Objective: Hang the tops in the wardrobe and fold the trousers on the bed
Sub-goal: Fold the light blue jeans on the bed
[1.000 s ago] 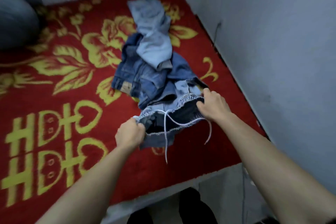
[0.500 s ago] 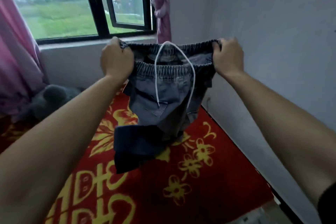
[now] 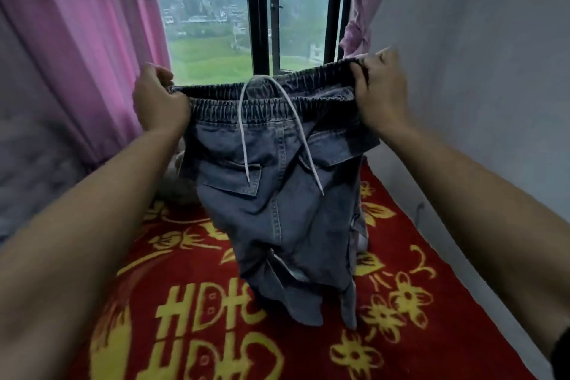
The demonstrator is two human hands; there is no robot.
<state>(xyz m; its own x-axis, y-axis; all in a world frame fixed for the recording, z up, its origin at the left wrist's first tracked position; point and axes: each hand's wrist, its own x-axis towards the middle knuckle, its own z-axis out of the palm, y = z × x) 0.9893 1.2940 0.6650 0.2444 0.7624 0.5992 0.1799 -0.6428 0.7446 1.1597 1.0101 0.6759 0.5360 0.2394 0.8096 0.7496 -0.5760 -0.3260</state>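
Two hands are raised before a window (image 3: pixel 259 25), and a pair of denim trousers (image 3: pixel 277 210) is held up between them by the elastic waistband (image 3: pixel 265 106). The left hand (image 3: pixel 160 102) is clenched round the waistband's left end, with the fingers curled over the cloth; the right hand (image 3: pixel 379 92) is clenched round the right end and is set a little higher, so the band is stretched wide and slightly tilted. A white cord (image 3: pixel 244 139) is looped over the front of the band, and its two loose ends are left dangling down the seat, one end lying on a flapped pocket (image 3: pixel 229 177). The trousers are hung in the air above the bed (image 3: pixel 191 262), near its wall side; the legs are bunched and crumpled at the bottom, and it cannot be told whether the hems are touching the cover. The bed is covered by a red blanket (image 3: pixel 456 333) printed with yellow flowers and large characters. A pink curtain (image 3: pixel 92 55) is drawn at the left of the window, and a paler one (image 3: pixel 361 9) is gathered at its right, against a grey wall (image 3: pixel 478 71). Something grey (image 3: pixel 179 191) is partly hidden behind the trousers at the head of the bed, too blurred to be named.
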